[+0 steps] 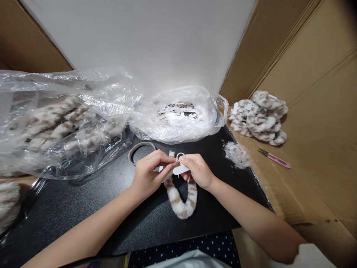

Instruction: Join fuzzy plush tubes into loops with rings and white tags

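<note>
Both of my hands meet over the black tabletop, above a fluffy white and brown striped strap [182, 209] that hangs down in a U-shaped loop. With thumb and fingers, my left hand [150, 173] pinches the strap's end beside a small ring. My right hand [199, 171] holds that small pale ring [180, 156] between thumb and fingers. A white tag [180, 170] sticks out between the hands. The fingers hide how the ring and the strap's end meet.
Left, a clear plastic bag [111, 100] holds striped fluffy pieces. An open bag [150, 128] of tags and rings lies ahead. A tape roll [131, 154] sits behind my left hand. Rightward are fluff [237, 154], tagged straps [264, 121] and pink-handled snips [279, 160] on cardboard.
</note>
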The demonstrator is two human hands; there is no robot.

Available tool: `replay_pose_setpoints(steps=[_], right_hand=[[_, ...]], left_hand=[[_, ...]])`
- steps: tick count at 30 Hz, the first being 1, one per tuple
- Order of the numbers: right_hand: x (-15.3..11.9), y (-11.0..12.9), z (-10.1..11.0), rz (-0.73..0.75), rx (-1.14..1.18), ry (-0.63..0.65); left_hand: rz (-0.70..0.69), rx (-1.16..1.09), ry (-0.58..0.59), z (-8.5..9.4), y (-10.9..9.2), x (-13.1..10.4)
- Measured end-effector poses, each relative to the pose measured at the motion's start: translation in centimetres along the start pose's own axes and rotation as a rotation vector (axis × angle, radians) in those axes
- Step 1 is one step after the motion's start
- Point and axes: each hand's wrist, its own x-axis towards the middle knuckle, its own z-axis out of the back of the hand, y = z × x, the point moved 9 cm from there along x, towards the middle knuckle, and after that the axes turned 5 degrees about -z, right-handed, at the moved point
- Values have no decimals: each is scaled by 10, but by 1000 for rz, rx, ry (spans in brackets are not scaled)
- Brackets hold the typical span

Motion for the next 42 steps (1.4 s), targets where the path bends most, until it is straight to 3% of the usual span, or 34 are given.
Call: replay_pose_setpoints(steps=[5, 18, 28, 34, 42], right_hand=[[1, -2, -4, -32, 98, 29], [0, -2, -5, -31, 114, 2], [-1, -1, -8, -18, 59, 53], [0, -4, -12, -47, 179, 71], [5, -9, -8, -40, 289, 29]], left_hand=[[-25, 21, -1, 1, -2, 0], [-94, 61, -18, 1, -10, 1], [-95, 55, -22, 0, -7, -2], [-103, 52, -44, 1, -8, 0], [-45, 65, 10, -4, -8, -2]])
